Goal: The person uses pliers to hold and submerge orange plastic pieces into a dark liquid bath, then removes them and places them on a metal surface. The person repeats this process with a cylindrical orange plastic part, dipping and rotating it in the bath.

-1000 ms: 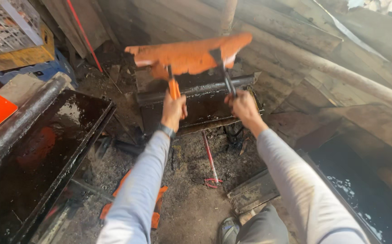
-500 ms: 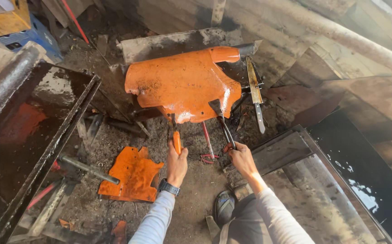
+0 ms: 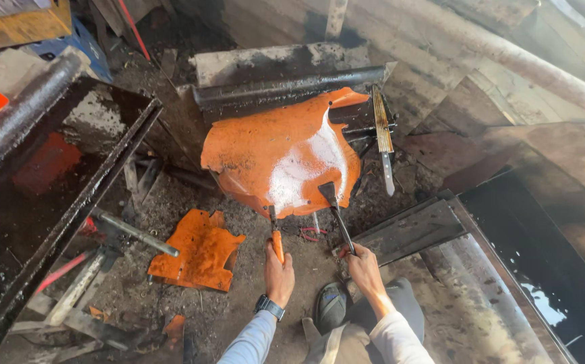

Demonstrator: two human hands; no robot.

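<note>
A large orange sheet is held up in the middle of the frame, gripped along its lower edge by two tongs. The left hand is clenched around the orange-handled tongs, and the right hand is clenched around the dark tongs, whose jaws bite the sheet a little right of the first pair. The sheet appears thin and pliable: its top is curled and a wet gloss is seen on its right half, so it is judged limp, slippery and likely to swing or fold if taken at one point only. A hold at two separated points on the rim, as is shown, is judged the steadier way; the ragged edges may tear under a sharp pull.

Behind the sheet, a dark metal bar with a block above it is seen at upper centre, its edges hard and close to the sheet's top. A long flat blade is propped just to the right. A smaller orange piece lies on the gritty floor at lower left of centre, near a metal rod. A dark trough fills the left side and a dark wet tank the lower right; the open room is mostly the narrow strip of floor between them, directly ahead of the hands. A shoe is seen at the bottom.
</note>
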